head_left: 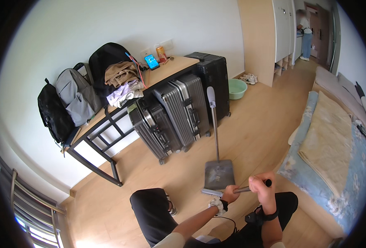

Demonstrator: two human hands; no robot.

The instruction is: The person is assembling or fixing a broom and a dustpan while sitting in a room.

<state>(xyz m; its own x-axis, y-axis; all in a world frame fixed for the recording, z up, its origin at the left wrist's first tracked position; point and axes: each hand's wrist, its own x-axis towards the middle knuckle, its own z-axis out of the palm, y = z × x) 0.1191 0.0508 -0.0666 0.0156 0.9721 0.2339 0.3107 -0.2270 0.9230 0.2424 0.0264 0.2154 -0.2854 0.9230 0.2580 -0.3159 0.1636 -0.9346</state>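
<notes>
Floor [249, 124]: pale wood planks, running from a window at the lower left to a doorway at the upper right. Walls white.

Desk [179, 66]: wood top on a black frame, against the left wall. On its top stood a black backpack [53, 111], a grey backpack [75, 97], a larger black bag [106, 56], folded clothes [123, 82], a lit tablet [152, 62] and an orange bottle [161, 53].

Suitcases [179, 111]: three hard-shell cases leaning along the desk's front edge, a fourth black one upright at its far corner. Green basin [236, 89] on the floor just beyond.

Bed [331, 144]: along the right side, blue floral sheet, beige blanket on it.

Dustpan [219, 173]: grey, upright long handle, standing on the floor between suitcases and bed, just ahead of the person's knees.

Broom handle [249, 189]: metal, lying nearly level, clamped in both fists; left hand [230, 193] lower on the shaft, right hand [262, 190] closed over the black end grip.

Another person [306, 35] stood at the far doorway.
</notes>
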